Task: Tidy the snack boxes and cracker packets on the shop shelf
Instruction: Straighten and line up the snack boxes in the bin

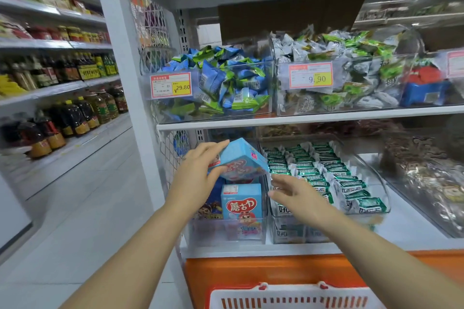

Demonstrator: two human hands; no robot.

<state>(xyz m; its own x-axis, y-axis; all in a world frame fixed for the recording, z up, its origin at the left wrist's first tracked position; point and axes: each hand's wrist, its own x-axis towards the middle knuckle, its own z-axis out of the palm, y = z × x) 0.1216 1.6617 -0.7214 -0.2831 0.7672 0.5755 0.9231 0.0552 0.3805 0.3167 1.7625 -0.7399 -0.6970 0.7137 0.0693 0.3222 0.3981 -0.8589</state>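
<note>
Here, the left hand (198,173) grips a tilted blue box (241,160), fingers laid over its top and thumb beneath, above the clear bin (226,233) at the left end of the lower shelf (401,228), where a second box (241,206) stands upright at the front. The right hand (298,195) is spread wide, holding nothing, just right of the box and over the neighbouring rows of green packets (324,173).
</note>
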